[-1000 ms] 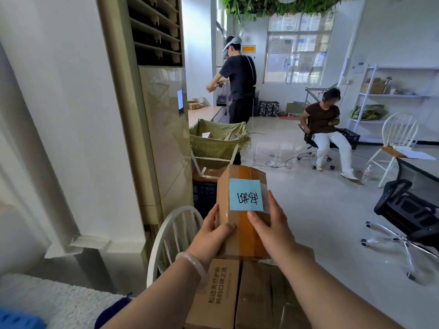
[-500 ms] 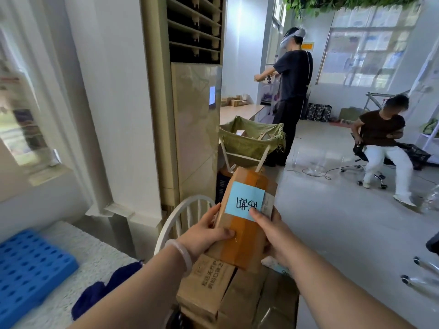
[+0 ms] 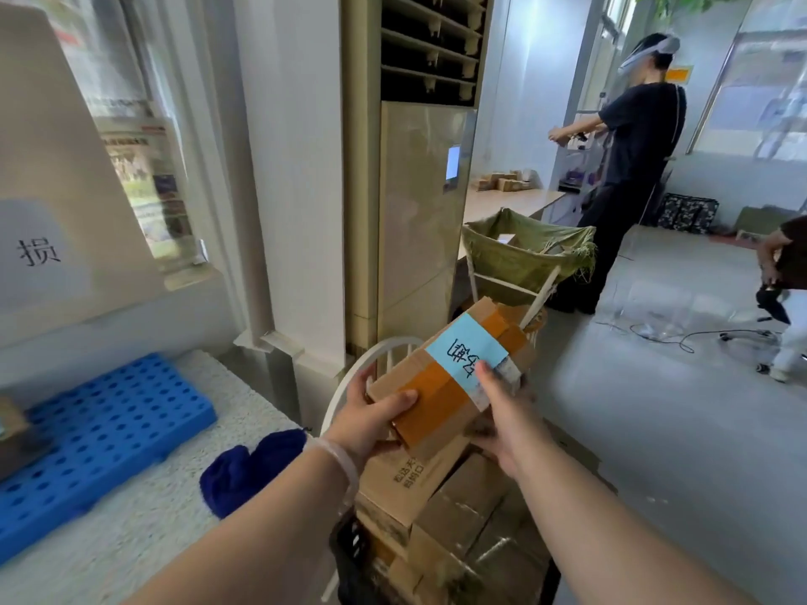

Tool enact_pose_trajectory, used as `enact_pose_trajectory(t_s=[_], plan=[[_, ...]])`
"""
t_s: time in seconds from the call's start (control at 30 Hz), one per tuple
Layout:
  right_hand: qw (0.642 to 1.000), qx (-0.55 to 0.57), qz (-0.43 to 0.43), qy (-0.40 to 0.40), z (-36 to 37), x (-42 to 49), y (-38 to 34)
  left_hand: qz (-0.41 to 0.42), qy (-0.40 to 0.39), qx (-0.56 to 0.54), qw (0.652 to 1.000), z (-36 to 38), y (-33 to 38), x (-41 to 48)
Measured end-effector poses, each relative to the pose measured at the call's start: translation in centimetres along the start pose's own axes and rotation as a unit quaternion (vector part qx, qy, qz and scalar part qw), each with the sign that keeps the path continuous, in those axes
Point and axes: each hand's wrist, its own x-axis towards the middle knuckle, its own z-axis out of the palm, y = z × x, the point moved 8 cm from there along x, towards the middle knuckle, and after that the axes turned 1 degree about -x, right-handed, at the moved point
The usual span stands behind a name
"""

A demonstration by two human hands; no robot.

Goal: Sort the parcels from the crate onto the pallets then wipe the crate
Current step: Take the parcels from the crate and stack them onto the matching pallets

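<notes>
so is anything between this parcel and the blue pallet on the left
A dark blue cloth lies on the speckled surface between the parcel and the blue pallet, and a white chair back rises by the left hand. Both sit below the parcel, so it probably clears.

A pale blue paper label (image 3: 465, 358) on top of the brown cardboard parcel bound in orange tape (image 3: 436, 403) carries two handwritten black characters, turned sideways and too askew to read with certainty. Directly beneath that parcel, a plain cardboard box (image 3: 406, 478) bears two short rows of printed black Chinese characters, partly covered, of which "松达天" and "妈妈口" show. Far to the left of the parcel, a white paper sheet (image 3: 39, 255) on a cream upright board (image 3: 65, 168) shows the single black character "损".
</notes>
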Motion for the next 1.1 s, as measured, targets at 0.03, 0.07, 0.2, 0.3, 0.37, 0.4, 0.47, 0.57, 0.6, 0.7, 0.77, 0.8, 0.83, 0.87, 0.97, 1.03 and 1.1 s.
enact_pose_trajectory(t_s=[0.03,0.07,0.2,0.3,0.37,0.4,0.47,0.57,0.6,0.7,0.77,0.8,0.83,0.87,0.97,1.03,1.1], plan=[[1.0,-0.001,-0.004,0.016,-0.7,0.2,-0.2,0.001,0.006,0.016,1.0,-0.8,0.5,-0.3],[0.999,-0.01,-0.008,0.032,-1.5,0.4,-0.5,-0.003,0.009,0.032,0.999,-1.5,0.8,-0.5],[0.996,-0.085,0.032,-0.011,-2.1,0.7,0.5,-0.039,-0.004,0.066,0.997,-3.3,0.7,-1.3],[0.993,-0.106,0.03,-0.042,-1.6,0.0,1.2,-0.038,0.013,0.056,0.998,-4.0,0.7,-1.3],[0.995,-0.087,0.024,-0.034,-1.7,0.3,1.8,-0.003,0.047,0.019,0.999,-4.5,1.3,-1.5],[0.997,-0.069,0.023,-0.031,-1.5,0.2,1.9,0.019,0.062,-0.001,0.998,-4.7,1.4,-1.6],[0.999,-0.031,0.029,-0.012,-1.0,-0.2,2.3,0.046,0.077,-0.03,0.995,-4.6,0.9,-2.2],[0.999,-0.02,0.048,0.002,0.4,-1.0,3.4,0.046,0.076,-0.072,0.993,-3.4,-1.2,-2.8],[0.998,-0.024,0.054,-0.003,1.0,-1.3,3.7,0.048,0.081,-0.092,0.991,-3.0,-1.6,-2.9],[0.995,-0.04,0.083,-0.029,2.4,-2.0,4.9,0.063,0.133,-0.133,0.98,-3.7,-1.4,-3.0],[0.992,-0.074,0.087,-0.052,3.1,-2.5,5.4,0.069,0.159,-0.144,0.974,-4.9,-0.6,-3.1],[0.99,-0.104,0.072,-0.059,3.2,-2.7,5.3,0.069,0.163,-0.145,0.974,-5.4,-0.2,-3.3],[0.988,-0.133,0.047,-0.064,3.3,-2.9,4.9,0.064,0.165,-0.137,0.975,-6.0,0.1,-3.4],[0.985,-0.155,0.019,-0.067,3.3,-3.0,4.2,0.056,0.166,-0.122,0.977,-6.6,0.3,-3.7],[0.973,-0.19,-0.039,-0.123,4.3,-3.6,2.2,0.023,0.163,-0.077,0.983,-8.2,0.2,-4.7],[0.958,-0.211,-0.036,-0.189,5.6,-4.3,2.0,0.011,0.155,-0.075,0.985,-8.8,-0.1,-5.2],[0.949,-0.204,-0.017,-0.24,7.2,-5.1,2.7,0.026,0.177,-0.083,0.98,-9.7,-0.3,-5.7]])
